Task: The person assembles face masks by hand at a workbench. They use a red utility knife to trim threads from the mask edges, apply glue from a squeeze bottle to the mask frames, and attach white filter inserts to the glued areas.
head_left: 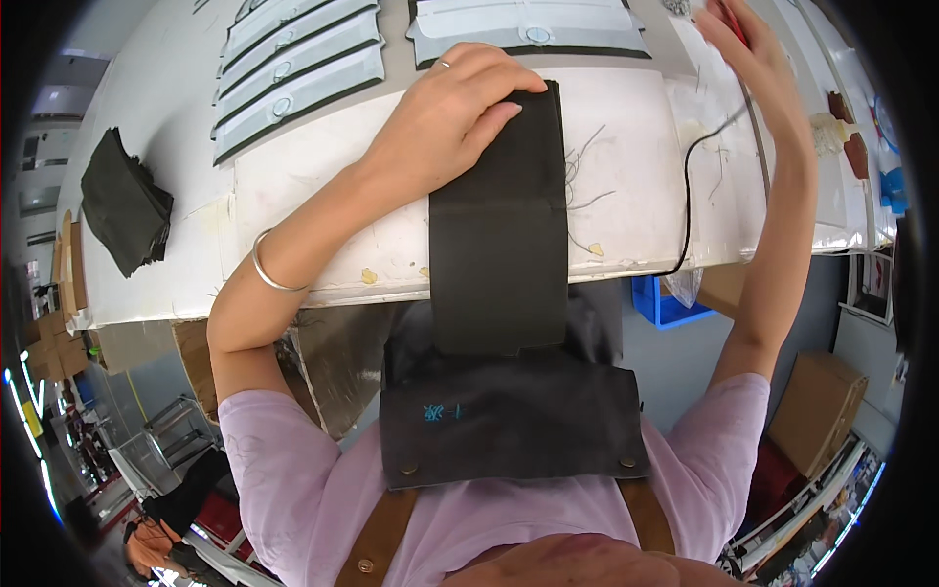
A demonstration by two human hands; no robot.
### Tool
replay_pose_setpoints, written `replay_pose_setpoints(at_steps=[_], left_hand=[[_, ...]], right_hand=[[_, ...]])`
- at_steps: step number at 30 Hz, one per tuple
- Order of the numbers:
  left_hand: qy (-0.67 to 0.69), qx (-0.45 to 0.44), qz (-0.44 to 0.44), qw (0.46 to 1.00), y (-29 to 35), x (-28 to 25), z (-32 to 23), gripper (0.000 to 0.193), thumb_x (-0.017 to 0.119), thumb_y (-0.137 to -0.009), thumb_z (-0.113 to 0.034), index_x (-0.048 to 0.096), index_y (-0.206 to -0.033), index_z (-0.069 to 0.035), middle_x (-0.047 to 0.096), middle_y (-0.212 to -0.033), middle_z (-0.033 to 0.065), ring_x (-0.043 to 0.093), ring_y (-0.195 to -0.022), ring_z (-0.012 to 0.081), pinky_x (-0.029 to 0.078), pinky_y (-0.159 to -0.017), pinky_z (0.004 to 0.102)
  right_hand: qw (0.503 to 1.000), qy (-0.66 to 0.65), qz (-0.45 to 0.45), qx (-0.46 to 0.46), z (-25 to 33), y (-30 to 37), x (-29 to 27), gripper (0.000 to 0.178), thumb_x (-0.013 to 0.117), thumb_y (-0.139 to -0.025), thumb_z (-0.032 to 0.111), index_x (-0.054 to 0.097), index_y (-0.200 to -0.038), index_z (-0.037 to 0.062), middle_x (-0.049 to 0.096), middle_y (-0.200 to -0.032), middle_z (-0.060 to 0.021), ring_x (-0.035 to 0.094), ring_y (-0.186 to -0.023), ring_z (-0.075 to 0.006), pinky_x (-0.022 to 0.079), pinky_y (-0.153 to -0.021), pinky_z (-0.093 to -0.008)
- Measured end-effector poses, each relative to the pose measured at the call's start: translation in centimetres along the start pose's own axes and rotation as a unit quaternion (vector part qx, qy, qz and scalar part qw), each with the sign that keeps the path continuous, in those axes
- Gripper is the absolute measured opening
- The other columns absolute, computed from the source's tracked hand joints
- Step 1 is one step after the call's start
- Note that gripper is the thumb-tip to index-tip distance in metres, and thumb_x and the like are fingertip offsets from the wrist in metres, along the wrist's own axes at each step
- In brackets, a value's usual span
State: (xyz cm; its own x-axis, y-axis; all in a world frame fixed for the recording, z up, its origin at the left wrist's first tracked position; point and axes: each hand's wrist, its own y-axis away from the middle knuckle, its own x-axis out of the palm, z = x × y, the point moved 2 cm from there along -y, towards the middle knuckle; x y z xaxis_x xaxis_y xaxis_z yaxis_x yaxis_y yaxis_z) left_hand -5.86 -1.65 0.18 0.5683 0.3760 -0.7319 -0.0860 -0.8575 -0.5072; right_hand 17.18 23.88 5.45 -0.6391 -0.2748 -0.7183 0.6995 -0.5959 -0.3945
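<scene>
A long black fabric strip (499, 235) lies across the near table edge, its lower end hanging down over my dark apron (509, 421). Its far end looks layered or folded. My left hand (460, 117) grips the strip at that far end, thumb and fingertips close together along the top edge. Up at the right, my right hand (748, 59) is raised near the picture's top, closed around a red object (729, 22); the fingers cover most of it, so its kind cannot be told.
Grey-white panels with black edges and round clear discs lie in a row (284, 73) and singly (528, 34) at the back. A black fabric stack (127, 201) sits at far left. A black cable (688, 186) crosses the table's right side. Below is a blue crate (670, 308).
</scene>
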Motion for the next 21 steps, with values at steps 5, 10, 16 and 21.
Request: replay_pose_setpoints(at_steps=[5, 10, 16, 21], left_hand=[[0.15, -0.13, 0.11, 0.974, 0.7, -1.7, -3.4, 0.017, 0.069, -0.092, -0.003, 0.071, -0.109, -0.005, 0.068, -0.1, 0.003, 0.061, -0.081, 0.0133, 0.047, -0.069, 0.0255], [0.177, -0.136, 0.158, 0.962, 1.5, 0.0, -5.2, 0.014, 0.076, -0.088, -0.009, 0.068, -0.099, -0.005, 0.063, -0.091, 0.0035, 0.061, -0.08, 0.0156, 0.048, -0.069, 0.0292], [0.132, -0.122, 0.22, 0.959, 0.5, -0.1, -4.5, 0.013, 0.072, -0.091, -0.01, 0.061, -0.097, -0.004, 0.058, -0.086, 0.0051, 0.056, -0.077, 0.019, 0.046, -0.069, 0.032], [0.172, -0.092, 0.279, 0.94, -0.1, -0.9, -3.8, 0.011, 0.066, -0.096, -0.012, 0.06, -0.103, -0.005, 0.056, -0.087, 0.0063, 0.055, -0.077, 0.0195, 0.045, -0.07, 0.0343]], right_hand=[[0.966, -0.224, 0.072, 0.108, 5.1, 10.1, -0.9, 0.025, 0.057, -0.102, 0.032, 0.056, -0.101, 0.007, 0.049, -0.083, 0.0026, 0.042, -0.074, -0.0049, 0.033, -0.068, -0.0216], [0.953, -0.242, 0.053, 0.177, 6.5, 16.5, 1.6, 0.016, 0.065, -0.097, 0.014, 0.059, -0.102, 0.0002, 0.053, -0.08, 0.0012, 0.047, -0.073, -0.007, 0.04, -0.066, -0.024], [0.99, -0.081, 0.083, 0.075, 9.8, 16.2, 3.9, 0.026, 0.078, -0.09, 0.022, 0.065, -0.102, 0.002, 0.063, -0.073, -0.0077, 0.059, -0.061, -0.0175, 0.046, -0.058, -0.0277], [0.995, 0.02, 0.101, -0.004, 10.6, 15.4, 5.3, 0.028, 0.078, -0.089, 0.031, 0.064, -0.093, 0.0071, 0.067, -0.067, -0.0079, 0.067, -0.059, -0.0259, 0.049, -0.054, -0.034]])
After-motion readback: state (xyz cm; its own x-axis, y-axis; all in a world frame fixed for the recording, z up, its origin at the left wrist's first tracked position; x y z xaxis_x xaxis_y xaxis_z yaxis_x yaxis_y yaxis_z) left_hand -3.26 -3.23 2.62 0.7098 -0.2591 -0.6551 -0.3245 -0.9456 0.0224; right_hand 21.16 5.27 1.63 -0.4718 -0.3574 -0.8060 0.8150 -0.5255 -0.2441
